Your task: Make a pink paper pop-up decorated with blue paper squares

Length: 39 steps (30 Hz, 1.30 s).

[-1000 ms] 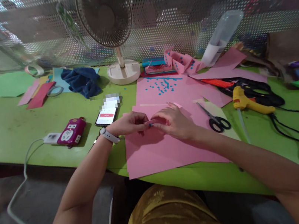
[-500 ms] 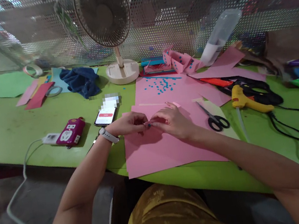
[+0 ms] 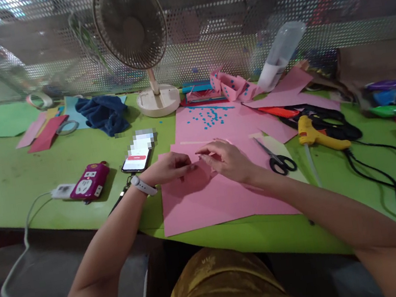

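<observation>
My left hand, with a white watch on the wrist, hovers over stacked pink paper sheets. Its thumb and fingers are closed in a pinch, but what they hold is too small to make out. Just to the right, my right hand has its thumb and forefinger tips close together; anything between them blends into the pink paper. A narrow gap separates the two hands. Black-handled scissors lie beside my right forearm. Tiny blue paper pieces are scattered on a pink sheet beyond the hands.
A phone and a purple power adapter with a white cable lie left. A fan stands behind, near a blue cloth. Pink dotted paper shapes sit at the back. A yellow glue gun with its cord is right.
My hands have drawn slightly apart. The pink strip with a blue dot that showed between my fingertips can no longer be made out. The whole view has shifted slightly.
</observation>
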Each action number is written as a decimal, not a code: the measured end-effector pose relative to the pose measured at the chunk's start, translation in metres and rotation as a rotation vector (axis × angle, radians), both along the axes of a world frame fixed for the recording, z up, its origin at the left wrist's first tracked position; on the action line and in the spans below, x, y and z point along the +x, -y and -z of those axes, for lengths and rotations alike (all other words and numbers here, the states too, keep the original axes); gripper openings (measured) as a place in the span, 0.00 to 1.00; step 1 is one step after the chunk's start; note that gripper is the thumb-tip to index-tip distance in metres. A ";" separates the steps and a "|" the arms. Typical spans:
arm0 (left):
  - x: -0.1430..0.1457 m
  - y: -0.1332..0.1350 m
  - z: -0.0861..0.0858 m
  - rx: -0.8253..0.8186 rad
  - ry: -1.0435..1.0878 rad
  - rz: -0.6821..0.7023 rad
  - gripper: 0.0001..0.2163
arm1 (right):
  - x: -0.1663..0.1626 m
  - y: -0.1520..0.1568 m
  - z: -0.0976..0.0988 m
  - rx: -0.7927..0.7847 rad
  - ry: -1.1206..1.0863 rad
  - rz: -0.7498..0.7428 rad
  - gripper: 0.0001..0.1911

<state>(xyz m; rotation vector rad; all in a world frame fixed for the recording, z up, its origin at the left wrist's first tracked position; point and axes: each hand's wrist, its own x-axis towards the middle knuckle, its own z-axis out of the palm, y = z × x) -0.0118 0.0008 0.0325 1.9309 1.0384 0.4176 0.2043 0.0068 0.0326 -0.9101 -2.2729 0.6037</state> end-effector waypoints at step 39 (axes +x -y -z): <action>-0.008 -0.021 0.024 0.508 0.051 -0.142 0.17 | 0.045 -0.064 -0.022 -0.083 -0.092 0.224 0.08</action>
